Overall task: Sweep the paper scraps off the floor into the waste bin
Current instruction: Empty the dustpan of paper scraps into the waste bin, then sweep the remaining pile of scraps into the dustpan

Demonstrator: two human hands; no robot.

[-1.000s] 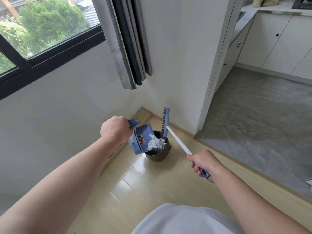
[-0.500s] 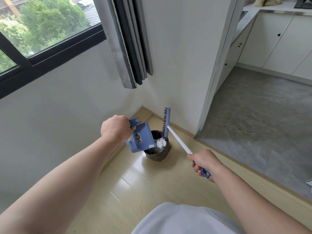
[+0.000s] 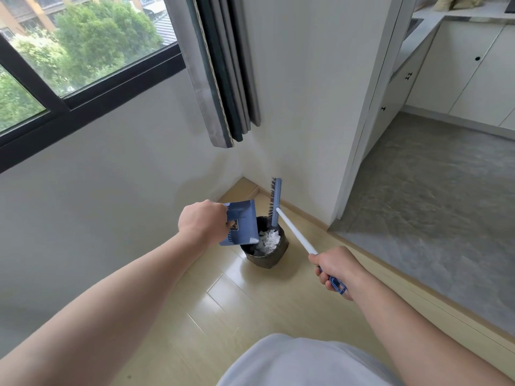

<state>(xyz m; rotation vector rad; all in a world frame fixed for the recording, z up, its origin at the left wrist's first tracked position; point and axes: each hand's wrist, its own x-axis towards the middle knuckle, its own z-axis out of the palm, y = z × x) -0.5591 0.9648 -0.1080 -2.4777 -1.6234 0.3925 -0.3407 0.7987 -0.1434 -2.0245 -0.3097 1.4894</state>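
A small dark waste bin (image 3: 267, 257) stands on the wooden floor near the room corner, with white paper scraps (image 3: 268, 240) heaped inside it. My left hand (image 3: 203, 222) grips a blue dustpan (image 3: 242, 222), tipped steeply over the bin's left rim; one scrap clings to its lower lip. My right hand (image 3: 333, 267) holds the blue end of a white-handled broom (image 3: 295, 232). The blue broom head (image 3: 275, 200) stands upright over the bin's far rim, bristles facing left.
A white wall with a dark-framed window (image 3: 83, 76) runs along the left, and a grey curtain (image 3: 223, 71) hangs above the corner. To the right a low wooden step (image 3: 418, 291) borders a grey kitchen floor (image 3: 434, 201) with white cabinets (image 3: 459, 73).
The dustpan has tipped further up over the bin and the scraps have slid out of it into the bin. The broom has barely moved.
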